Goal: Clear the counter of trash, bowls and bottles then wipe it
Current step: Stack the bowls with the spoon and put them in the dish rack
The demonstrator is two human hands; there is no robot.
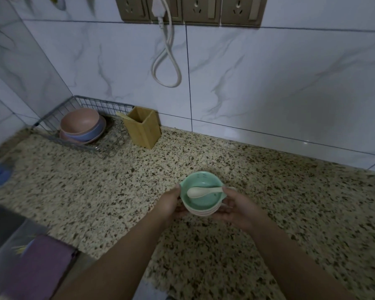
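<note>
Both hands cup a stack of small bowls [200,199] above the speckled tabletop [268,191]: left hand [170,205], right hand [236,205], fingers curled underneath, partly hidden. A white spoon [204,190] lies in the top green bowl. The lower bowls' number is unclear.

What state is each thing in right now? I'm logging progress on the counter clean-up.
Stack of bowls: nested, green one on top, held between both hands.
Spoon: lying in the top bowl.
Left hand: grips the stack's left side.
Right hand: cups the stack's right side.
Wire rack: holds a pink and purple bowl stack.
Wooden holder: upright beside the rack.
Plug: in the socket, cord looped.
Purple cloth: lying by the sink.
</note>
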